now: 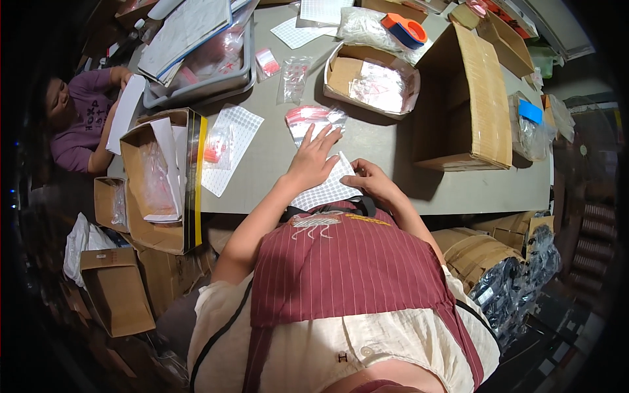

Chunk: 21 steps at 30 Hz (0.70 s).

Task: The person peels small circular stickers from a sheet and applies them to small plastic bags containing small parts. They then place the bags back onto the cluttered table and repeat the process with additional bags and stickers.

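My left hand (313, 159) lies with its fingers spread over clear plastic zip bags (308, 115) that have a red strip along the top. Under its palm and close to my apron is a white sheet of small grey round stickers (327, 188). At the right edge of that sheet, my right hand (368, 177) has its thumb and fingers bent and closed on the paper. Part of the sheet is hidden by my left hand.
An open carton (481, 105) stands to the right, beside a shallow box (334, 85) of clear bags. Left are a grey bin (196, 99), another sticker sheet (239, 131) and a long box (192, 223). A co-worker (82, 121) handles a white box at far left.
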Each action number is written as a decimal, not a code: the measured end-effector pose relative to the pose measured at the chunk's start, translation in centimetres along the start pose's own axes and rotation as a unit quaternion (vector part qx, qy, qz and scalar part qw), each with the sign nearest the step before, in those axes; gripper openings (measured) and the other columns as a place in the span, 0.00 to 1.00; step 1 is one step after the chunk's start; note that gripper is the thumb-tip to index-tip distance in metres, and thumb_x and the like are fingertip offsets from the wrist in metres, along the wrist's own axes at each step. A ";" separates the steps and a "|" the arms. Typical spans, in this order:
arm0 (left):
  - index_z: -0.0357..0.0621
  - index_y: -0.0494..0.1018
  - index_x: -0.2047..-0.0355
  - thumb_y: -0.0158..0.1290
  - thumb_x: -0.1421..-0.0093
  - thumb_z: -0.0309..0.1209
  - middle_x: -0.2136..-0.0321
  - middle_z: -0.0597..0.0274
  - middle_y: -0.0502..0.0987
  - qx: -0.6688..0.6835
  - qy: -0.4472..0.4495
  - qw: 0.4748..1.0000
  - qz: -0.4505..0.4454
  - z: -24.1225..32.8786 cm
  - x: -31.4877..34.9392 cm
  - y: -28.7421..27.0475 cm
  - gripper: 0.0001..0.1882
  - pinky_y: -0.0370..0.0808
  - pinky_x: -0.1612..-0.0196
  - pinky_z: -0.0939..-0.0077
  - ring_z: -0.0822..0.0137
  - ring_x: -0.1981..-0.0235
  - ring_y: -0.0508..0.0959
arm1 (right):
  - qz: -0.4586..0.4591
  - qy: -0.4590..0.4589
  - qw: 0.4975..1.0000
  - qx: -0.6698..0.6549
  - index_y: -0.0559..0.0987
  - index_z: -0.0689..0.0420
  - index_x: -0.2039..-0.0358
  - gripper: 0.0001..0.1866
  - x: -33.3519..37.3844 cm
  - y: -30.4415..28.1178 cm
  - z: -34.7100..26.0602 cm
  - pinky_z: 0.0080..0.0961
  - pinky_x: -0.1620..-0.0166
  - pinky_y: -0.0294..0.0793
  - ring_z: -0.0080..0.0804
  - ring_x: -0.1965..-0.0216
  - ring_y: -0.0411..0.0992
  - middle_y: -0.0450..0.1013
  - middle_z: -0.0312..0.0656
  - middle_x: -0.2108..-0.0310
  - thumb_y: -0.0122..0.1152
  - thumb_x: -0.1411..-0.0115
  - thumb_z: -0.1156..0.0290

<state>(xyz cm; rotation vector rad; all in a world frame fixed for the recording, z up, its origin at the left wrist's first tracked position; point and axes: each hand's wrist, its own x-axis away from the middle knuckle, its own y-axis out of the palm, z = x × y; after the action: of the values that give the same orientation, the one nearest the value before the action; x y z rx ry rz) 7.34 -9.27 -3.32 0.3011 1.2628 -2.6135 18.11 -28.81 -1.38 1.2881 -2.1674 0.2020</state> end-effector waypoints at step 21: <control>0.38 0.70 0.44 0.50 0.31 0.27 0.53 0.55 0.84 0.110 -0.048 0.991 0.054 -2.0 -1.1 -0.8 0.16 0.57 0.28 0.48 0.52 0.48 0.80 | 0.061 -0.453 0.676 0.578 0.79 0.65 0.68 0.14 -5.4 -2.7 -4.6 0.43 0.36 0.67 0.53 0.42 0.70 0.74 0.51 0.47 0.64 0.58 0.75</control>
<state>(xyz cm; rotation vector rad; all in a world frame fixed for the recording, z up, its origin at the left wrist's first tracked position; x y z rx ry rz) 8.34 -7.09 -3.66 0.2678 0.9030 -2.6409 24.22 -24.23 -1.16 2.2267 -3.0830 1.4720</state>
